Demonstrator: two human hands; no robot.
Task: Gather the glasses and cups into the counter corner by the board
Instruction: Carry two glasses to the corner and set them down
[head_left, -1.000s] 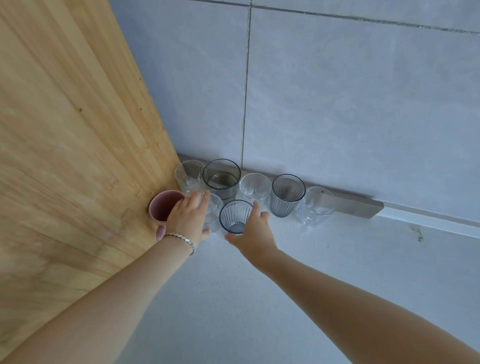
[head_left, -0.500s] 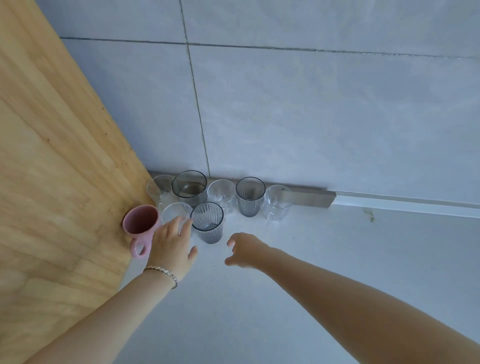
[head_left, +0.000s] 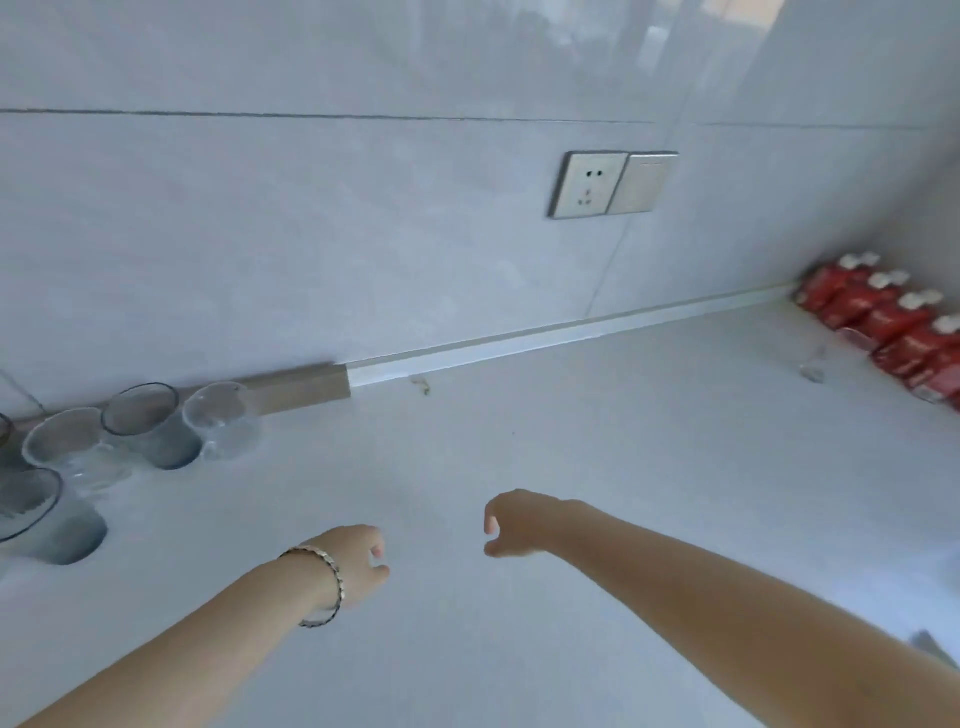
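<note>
Several glasses stand grouped at the far left against the wall: a grey ribbed glass (head_left: 49, 522) in front, then a clear glass (head_left: 70, 449), a grey glass (head_left: 150, 428) and a clear glass (head_left: 223, 423) along the wall strip. The board and the pink cup are out of view. My left hand (head_left: 358, 564), with a bracelet at the wrist, hovers over the bare counter with loosely curled fingers and holds nothing. My right hand (head_left: 514, 525) hovers beside it, thumb and fingers apart, also holding nothing. Both hands are well right of the glasses.
A row of red packets with white caps (head_left: 893, 332) lines the right wall. Near them on the white counter (head_left: 623, 441) sits a small clear object (head_left: 813, 370), too blurred to identify. A wall socket (head_left: 589, 184) is mounted above.
Both hands have let go of the glasses and pulled back to the right. The view has swung right, so the board and pink cup have left the frame.
</note>
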